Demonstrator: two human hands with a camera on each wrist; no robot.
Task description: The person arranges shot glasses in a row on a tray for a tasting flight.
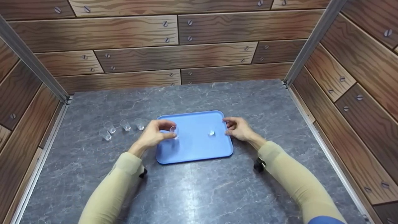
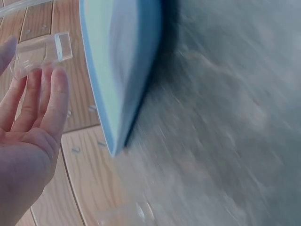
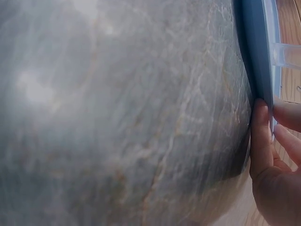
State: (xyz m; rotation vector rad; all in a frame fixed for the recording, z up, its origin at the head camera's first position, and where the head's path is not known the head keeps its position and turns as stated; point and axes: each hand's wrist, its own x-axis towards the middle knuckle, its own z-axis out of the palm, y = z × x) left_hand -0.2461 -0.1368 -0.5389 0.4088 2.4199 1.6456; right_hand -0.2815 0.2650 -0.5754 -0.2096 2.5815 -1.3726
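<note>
So on your far left there's a wood-look wall panel (image 1: 21, 124), then the grey marbled tabletop (image 1: 192, 193) starts. Four small clear cups (image 1: 125, 125) stand on it in a loose bunch, the two leftmost pretty much side by side and the other two spaced out toward your arm. Your left sleeve (image 1: 108, 186) is pale yellow, with a bit of black gear (image 1: 143, 173) at the wrist.

Your left hand (image 1: 152, 133) has another clear cup (image 1: 174, 133) pinched between thumb and fingers, held roughly upright over the left part of the blue tray (image 1: 192, 152). From your left wrist cam, there's a gap between the cup's thick base and the tray.

Further right, a second cup (image 1: 211, 132) stands on the tray, toward its right side. Right next to that, your right hand (image 1: 239, 129) grips the tray's right edge, fingers on both sides of the rim. Past that you've got your right sleeve (image 1: 298, 177), same pale yellow, with more black gear (image 1: 259, 165) by the wrist, and another wood-look wall (image 1: 348, 102).
</note>
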